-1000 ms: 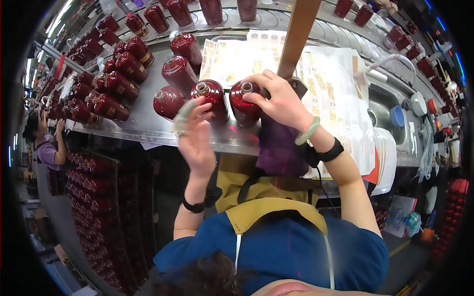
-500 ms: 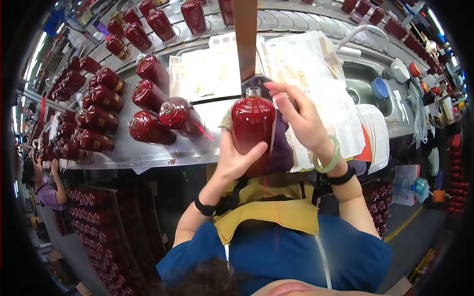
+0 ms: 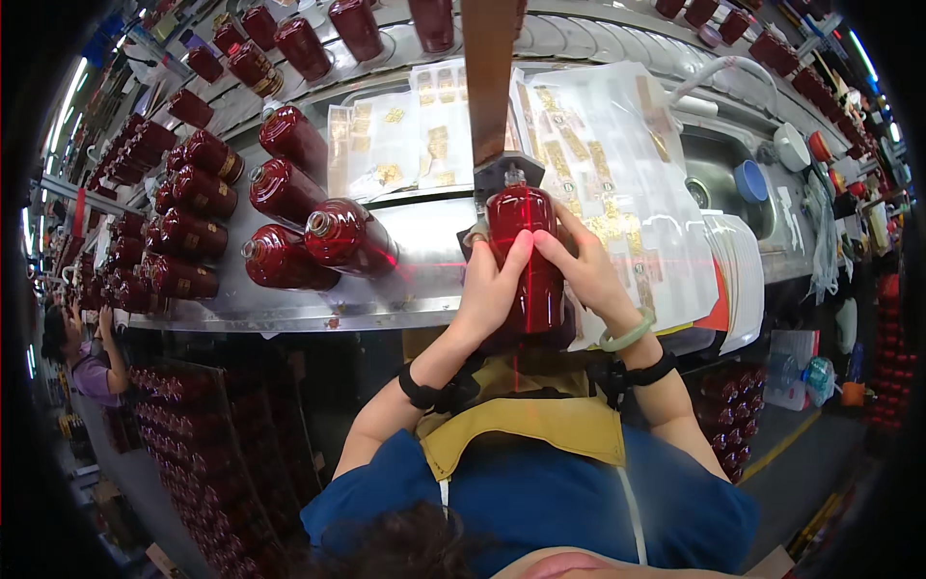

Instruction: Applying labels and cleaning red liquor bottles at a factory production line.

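A dark red glass bottle (image 3: 526,289) lies between my hands, its clear neck pointing away from me toward a dark bracket at the foot of a brown upright post (image 3: 489,87). My left hand (image 3: 490,285) wraps its left side, and my right hand (image 3: 584,265) holds the right side. Both thumbs press close together on the top face of the bottle. A thin red light line runs along the glass and crosses it. Dark cloth shows partly beneath the bottle, mostly hidden.
Several red bottles (image 3: 342,236) stand on the metal table at left. Sheets with gold labels (image 3: 598,193) lie right of the post, and more label sheets (image 3: 386,145) lie left. Farther right is a sink (image 3: 714,159) with a blue bowl (image 3: 750,180). Another person (image 3: 96,372) works at far left.
My right hand has come down from beside the bottle's neck onto its right side. The bottle has shifted right and away, its neck now at the bracket.
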`<state>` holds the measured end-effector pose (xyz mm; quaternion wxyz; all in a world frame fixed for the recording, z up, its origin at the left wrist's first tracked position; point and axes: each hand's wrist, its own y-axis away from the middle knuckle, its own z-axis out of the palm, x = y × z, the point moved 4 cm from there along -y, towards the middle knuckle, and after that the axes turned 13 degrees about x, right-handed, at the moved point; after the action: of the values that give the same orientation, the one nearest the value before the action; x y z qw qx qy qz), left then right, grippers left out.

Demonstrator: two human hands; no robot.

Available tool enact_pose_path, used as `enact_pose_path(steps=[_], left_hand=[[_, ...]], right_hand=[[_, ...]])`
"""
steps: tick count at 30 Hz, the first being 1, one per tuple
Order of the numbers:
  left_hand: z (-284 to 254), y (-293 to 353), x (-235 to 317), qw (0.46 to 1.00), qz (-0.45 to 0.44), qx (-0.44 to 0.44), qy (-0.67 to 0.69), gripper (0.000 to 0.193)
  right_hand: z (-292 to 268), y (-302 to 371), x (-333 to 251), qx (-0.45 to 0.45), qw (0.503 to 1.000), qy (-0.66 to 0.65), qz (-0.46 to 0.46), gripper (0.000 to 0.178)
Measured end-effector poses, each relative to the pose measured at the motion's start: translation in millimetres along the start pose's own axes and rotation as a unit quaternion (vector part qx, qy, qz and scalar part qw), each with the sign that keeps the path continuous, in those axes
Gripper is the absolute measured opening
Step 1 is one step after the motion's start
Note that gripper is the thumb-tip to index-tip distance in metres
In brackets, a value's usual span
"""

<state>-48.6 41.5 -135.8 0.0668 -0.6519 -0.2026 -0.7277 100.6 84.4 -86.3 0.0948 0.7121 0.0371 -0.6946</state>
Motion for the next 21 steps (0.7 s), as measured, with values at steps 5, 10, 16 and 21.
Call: enact_pose_path(steps=[5,10,16,21], left_hand=[[-5.1,-1.3,33.9,0.973,0.176,-0.035,-0.146,0.05],[-15.5,-9.7,39.8,0.986,0.165,0.026,-0.024,0.047],[-38.6,-80.1,26.6,0.936,0.239,0.132,-0.223,0.029],[-27.1,-142.3,31.4,0.841,0.367,0.031,-0.395,0.045]], right_hand=[[-2.1,-6.7,33.1,0.035,0.998,-0.028,-0.037,0.069],[1.6,-11.9,19.0,0.034,0.999,-0.008,-0.016,0.069],[-4.9,-9.6,28.1,0.054,0.998,0.027,0.001,0.069],[0.7,-7.5,16.2,0.057,0.998,0.029,0.01,0.069]])
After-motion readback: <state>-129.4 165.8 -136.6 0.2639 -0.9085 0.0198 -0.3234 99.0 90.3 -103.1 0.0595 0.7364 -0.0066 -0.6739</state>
